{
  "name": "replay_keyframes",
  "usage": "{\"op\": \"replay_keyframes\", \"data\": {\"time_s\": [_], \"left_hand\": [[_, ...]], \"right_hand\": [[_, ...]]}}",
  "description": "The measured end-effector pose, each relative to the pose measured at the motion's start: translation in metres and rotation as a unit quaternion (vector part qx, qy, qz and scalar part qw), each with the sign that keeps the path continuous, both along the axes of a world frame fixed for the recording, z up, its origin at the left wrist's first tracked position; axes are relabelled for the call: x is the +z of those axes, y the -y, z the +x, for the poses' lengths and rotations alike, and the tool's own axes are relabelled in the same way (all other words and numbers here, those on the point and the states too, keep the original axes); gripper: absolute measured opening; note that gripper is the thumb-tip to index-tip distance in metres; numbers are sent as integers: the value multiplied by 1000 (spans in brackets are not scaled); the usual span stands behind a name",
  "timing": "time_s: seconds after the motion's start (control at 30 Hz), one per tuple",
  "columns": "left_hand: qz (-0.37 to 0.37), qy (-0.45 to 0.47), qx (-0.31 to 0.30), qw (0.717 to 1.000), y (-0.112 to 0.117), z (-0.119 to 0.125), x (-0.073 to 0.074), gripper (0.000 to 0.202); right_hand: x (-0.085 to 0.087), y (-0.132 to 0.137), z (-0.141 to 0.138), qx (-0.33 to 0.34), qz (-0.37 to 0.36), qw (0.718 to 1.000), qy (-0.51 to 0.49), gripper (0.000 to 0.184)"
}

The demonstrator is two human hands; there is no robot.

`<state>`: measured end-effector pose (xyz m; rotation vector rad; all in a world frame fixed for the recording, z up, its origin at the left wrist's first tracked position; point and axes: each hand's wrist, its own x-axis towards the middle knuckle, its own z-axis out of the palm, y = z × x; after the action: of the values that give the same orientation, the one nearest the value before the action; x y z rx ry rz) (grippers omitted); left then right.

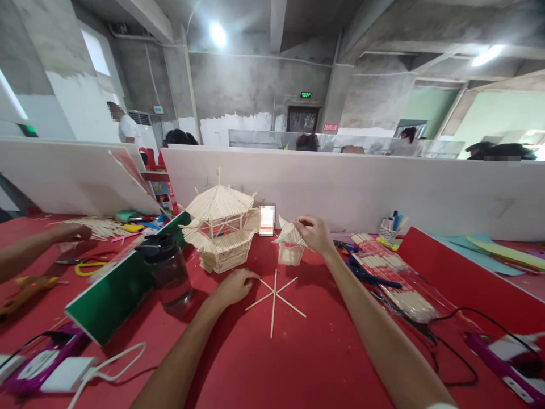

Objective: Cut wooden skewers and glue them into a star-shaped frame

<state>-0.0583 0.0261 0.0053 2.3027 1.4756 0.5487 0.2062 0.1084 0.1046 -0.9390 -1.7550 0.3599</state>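
On the red table, thin wooden sticks (273, 312) lie in a star, crossing at one centre. The curled fingers of my left hand (236, 287) are closed at the outer end of the star's upper-left stick. A small stick pavilion (290, 254) with a slanted roof stands behind the star. At its roof, the thumb and fingers of my right hand (315, 232) pinch the upper right edge. To the left rises a larger stick pavilion (221, 207), with two roof tiers and a post on top. My right fingers hide part of the small roof.
A dark water bottle (168, 275) stands by a green divider (114, 284) on the left. Bagged sticks (398, 278), blue-handled pliers (374, 278) and a black cable lie right. Beyond the green divider, a co-worker's hand (72, 232) is near loose sticks. A white partition (357, 193) runs behind.
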Motion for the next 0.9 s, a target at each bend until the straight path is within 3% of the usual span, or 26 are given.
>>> {"op": "replay_keyframes", "data": {"time_s": [0.13,0.3,0.53,0.9], "left_hand": [[-6,1,6,1000,-1,0,0,46],[10,-3,1,1000,-1,-1,0,46],[3,-10,5,1000,-1,-2,-1,47],[-3,-1,11,1000,1,1,4,44]], "right_hand": [[-11,-52,4,-47,-12,999,15,27],[-29,-89,5,-86,-26,996,28,26],[-37,-118,3,-108,-48,992,34,25],[-43,-141,9,-114,-96,988,49,18]]}}
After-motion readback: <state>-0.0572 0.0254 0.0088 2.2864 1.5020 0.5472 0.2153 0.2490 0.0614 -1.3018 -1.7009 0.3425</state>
